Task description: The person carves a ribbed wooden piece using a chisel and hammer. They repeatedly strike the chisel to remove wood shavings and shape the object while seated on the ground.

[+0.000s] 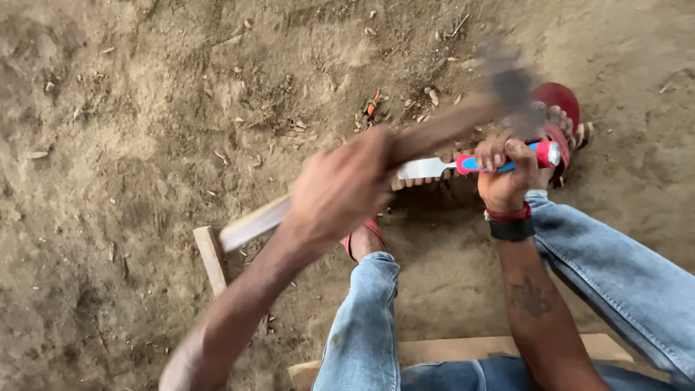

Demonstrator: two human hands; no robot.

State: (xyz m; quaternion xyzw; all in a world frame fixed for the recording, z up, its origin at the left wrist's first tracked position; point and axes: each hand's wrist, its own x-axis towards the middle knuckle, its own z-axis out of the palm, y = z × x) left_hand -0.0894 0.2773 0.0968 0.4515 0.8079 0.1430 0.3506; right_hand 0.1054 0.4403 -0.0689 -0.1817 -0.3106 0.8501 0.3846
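A: What sort of ground is this?

B: Bare, sandy dirt ground, brown and uneven, scattered with wood chips and dry bits. No walls show. A small orange scrap lies among the chips toward the far side.

A: And the hands?

B: The person's left hand is blurred, fingers wrapped tight round the wooden handle of a hammer; the dark head of it is smeared above the other hand. The right hand is closed on the red-and-blue handle of a chisel, whose flat steel blade points toward the left hand and lies across a notched strip of wood. A red thread and a black band sit on that wrist.

A: Where does the strip lie?

B: On the dirt in front of the person, between the feet. The right foot in a red sandal rests by its far end, just beyond the chisel hand. A red strap shows on the other foot, just under the left hand.

A: Anything else?

B: A short pale wood piece near the left forearm, and a flat plank along the near edge under the blue-jeaned legs. No containers are in view.
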